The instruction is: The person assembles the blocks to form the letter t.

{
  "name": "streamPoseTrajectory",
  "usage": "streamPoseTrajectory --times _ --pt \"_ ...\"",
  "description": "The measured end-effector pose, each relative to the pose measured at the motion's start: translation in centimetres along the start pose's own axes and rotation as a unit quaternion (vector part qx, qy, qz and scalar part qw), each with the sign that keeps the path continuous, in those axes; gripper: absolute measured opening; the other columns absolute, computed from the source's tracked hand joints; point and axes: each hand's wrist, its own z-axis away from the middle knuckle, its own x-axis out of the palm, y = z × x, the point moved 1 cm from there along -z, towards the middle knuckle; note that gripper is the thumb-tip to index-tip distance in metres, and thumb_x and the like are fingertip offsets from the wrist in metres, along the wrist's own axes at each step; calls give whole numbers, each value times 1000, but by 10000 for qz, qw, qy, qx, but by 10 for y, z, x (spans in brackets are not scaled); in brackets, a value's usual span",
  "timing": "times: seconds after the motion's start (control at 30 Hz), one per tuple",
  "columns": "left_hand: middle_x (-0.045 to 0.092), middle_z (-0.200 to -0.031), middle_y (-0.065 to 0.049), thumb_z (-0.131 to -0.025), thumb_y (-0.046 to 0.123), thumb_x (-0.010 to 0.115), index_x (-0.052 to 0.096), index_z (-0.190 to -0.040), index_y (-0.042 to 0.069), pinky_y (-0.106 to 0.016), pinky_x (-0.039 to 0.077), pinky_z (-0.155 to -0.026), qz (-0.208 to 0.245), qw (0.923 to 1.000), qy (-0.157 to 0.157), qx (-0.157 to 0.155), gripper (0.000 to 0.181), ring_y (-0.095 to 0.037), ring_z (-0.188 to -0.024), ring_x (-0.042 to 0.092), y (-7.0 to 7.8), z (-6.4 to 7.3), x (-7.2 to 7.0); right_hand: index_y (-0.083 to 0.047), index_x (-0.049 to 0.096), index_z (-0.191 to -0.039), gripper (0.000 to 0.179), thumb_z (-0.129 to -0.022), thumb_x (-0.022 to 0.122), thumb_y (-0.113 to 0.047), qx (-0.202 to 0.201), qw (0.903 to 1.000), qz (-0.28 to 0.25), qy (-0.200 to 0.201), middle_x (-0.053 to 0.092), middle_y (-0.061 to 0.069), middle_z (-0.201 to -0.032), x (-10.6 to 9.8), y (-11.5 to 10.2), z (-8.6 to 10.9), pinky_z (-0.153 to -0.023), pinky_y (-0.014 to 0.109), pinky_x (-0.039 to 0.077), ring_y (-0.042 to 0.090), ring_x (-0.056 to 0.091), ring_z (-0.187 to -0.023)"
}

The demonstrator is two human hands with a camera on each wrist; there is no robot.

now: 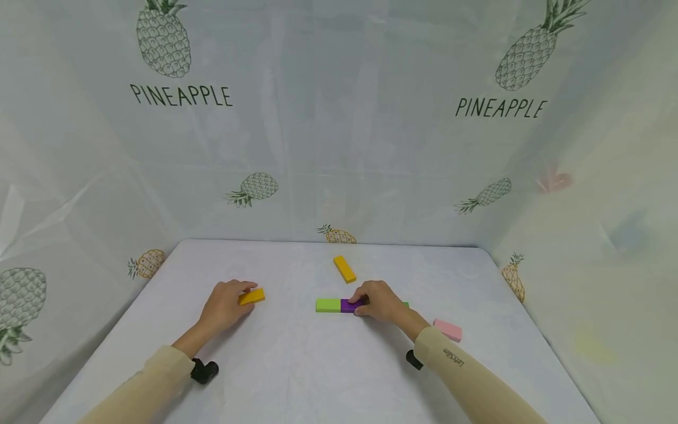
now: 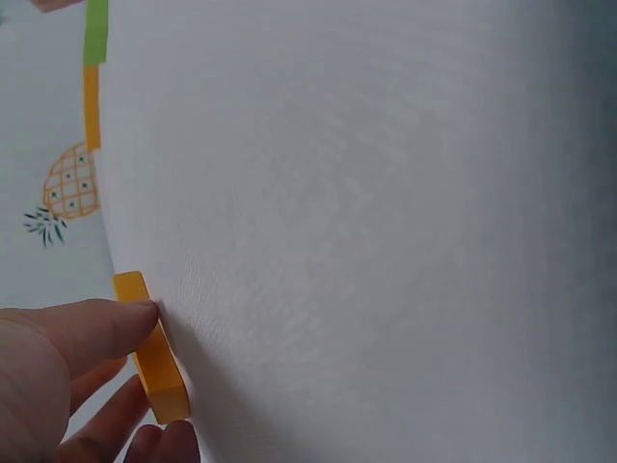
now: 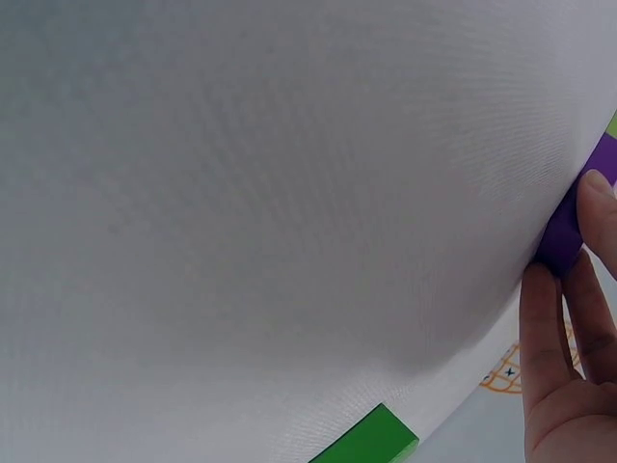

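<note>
My left hand [image 1: 225, 303] grips a yellow block [image 1: 252, 296] at the left part of the table, thumb on one long side and fingers on the other in the left wrist view. Near the middle, my right hand [image 1: 381, 301] pinches a purple block [image 1: 349, 305] between thumb and fingers. The purple block lies end to end with a light green block [image 1: 328, 305] on its left, the two forming a straight row. Part of the purple block is hidden by the right fingers.
A second yellow block [image 1: 345, 269] lies slanted behind the row. Right of my right hand are a darker green block [image 3: 371, 439], mostly hidden by the wrist in the head view, and a pink block [image 1: 448, 330]. Pineapple-printed sheeting [image 1: 328, 135] rises behind the white table [image 1: 296, 365].
</note>
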Motion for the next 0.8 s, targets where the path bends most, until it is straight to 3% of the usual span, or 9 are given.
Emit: streamPoseTrajectory --times 0.2,0.47,0.8 --pt "75 -117 -16 -89 3 83 77 -127 6 -54 54 -95 -21 9998 -168 66 38 -35 -104 63 -2 -5 0 -13 83 -108 19 -90 86 -8 -19 10000 -18 15 75 -2 -106 -1 -2 0 -93 42 54 14 62 -99" --pt "73 -120 -18 -89 -7 78 78 -121 6 -61 49 -102 225 9995 -117 201 34 -42 -112 62 -1 -5 0 -13 83 -108 19 -90 86 -9 12 10000 -3 -13 75 -2 -105 -1 -2 0 -91 39 54 13 61 -97" --pt "65 -127 -18 -90 16 86 77 -124 7 -57 52 -101 592 9974 -380 -160 36 -36 -113 62 2 -5 2 -13 83 -108 19 -89 87 -9 -57 10000 -10 -8 76 -3 -104 -1 -1 0 -90 37 54 12 61 -95"
